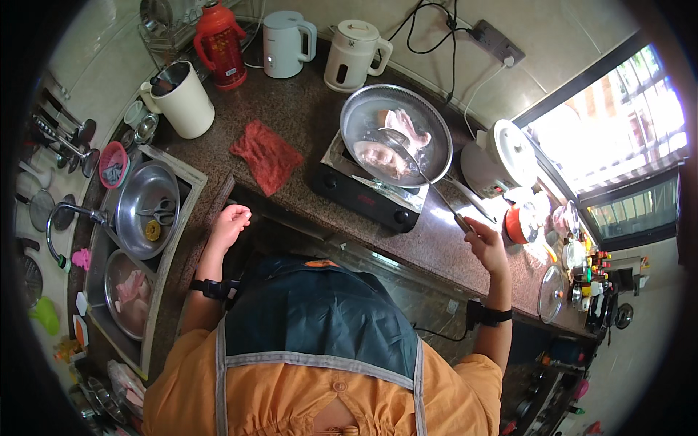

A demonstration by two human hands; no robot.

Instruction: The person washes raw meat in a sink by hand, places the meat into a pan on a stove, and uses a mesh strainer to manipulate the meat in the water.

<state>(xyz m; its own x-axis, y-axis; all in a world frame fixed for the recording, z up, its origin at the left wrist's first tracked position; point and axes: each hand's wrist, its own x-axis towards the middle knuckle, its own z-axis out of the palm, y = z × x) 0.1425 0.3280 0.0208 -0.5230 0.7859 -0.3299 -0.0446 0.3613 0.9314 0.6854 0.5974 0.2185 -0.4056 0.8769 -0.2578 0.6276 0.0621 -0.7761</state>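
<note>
My right hand (487, 242) grips the handle end of a long wire skimmer (434, 188). The skimmer's round mesh head dips into cloudy liquid in a wide steel frying pan (349, 114). In that liquid lie pale pieces of meat (410, 129), one partly behind the skimmer head. Under the pan is a black portable cooktop (357, 197) with two knobs and a lit red display. My left hand (232, 226), its fingers curled together, is over the counter's front edge near the sink, and nothing shows in it. A crumpled red cloth (265, 157) lies beyond it.
The pan's handle (473, 200) juts towards my right hand. A rice cooker (485, 163) with its lid raised stands right of the pan; kettles (286, 43) and a red thermos flask (221, 49) stand behind. At left, the sink holds metal bowls (126, 218), one containing scissors (162, 211).
</note>
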